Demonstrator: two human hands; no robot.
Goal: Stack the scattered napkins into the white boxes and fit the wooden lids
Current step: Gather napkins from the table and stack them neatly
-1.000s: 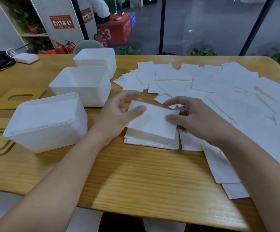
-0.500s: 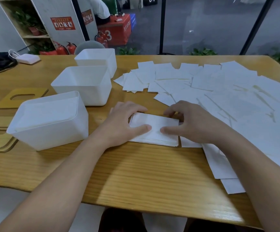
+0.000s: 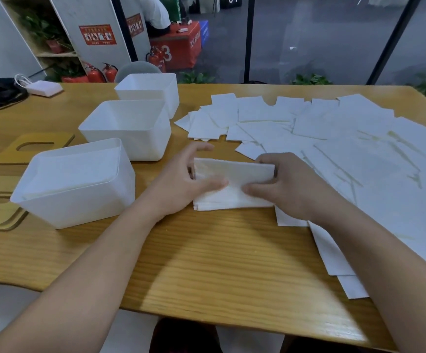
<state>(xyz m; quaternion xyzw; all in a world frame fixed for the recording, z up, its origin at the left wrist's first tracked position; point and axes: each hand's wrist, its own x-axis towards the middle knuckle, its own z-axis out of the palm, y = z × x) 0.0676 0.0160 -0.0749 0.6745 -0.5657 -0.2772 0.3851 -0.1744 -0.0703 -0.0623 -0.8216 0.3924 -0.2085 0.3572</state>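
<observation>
Since half a second ago you've tilted the napkin stack [image 3: 232, 184] up off the table [image 3: 207, 263], left hand [image 3: 181, 184] and right hand [image 3: 283, 187] both gripping its ends, fingers curled.

The table [image 3: 207, 263] is wood with a clear straight grain and a soft sheen. The three boxes [image 3: 79, 189] are white plastic – smooth, matt, faintly translucent. The lids [image 3: 0, 220] are pale wood, smooth-cut. The napkins [image 3: 334, 138] and the stack [image 3: 235, 184] are thin matt white paper – soft, lightly creased.
</observation>
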